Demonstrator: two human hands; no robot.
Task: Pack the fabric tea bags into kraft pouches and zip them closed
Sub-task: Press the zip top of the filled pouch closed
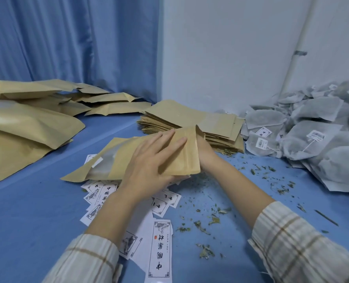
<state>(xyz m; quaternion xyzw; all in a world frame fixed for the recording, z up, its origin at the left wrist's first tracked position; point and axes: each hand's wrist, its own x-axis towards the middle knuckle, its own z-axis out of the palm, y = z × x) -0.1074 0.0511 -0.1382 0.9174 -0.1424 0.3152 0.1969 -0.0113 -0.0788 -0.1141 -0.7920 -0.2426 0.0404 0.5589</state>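
A kraft pouch [112,162] with a frosted window lies tilted at the centre of the blue table [26,211]. My left hand [149,164] lies flat on top of the pouch with straight fingers near its mouth end. My right hand [205,155] reaches into or behind the pouch's open end and is mostly hidden by it. A pile of grey fabric tea bags [312,131] with paper tags sits at the right. A stack of flat empty kraft pouches [190,121] lies just behind my hands.
Filled kraft pouches [26,127] are heaped at the left against a blue curtain. White printed labels [161,248] lie scattered under and in front of my arms. Loose tea leaf crumbs [210,219] litter the table at the right. A white wall stands behind.
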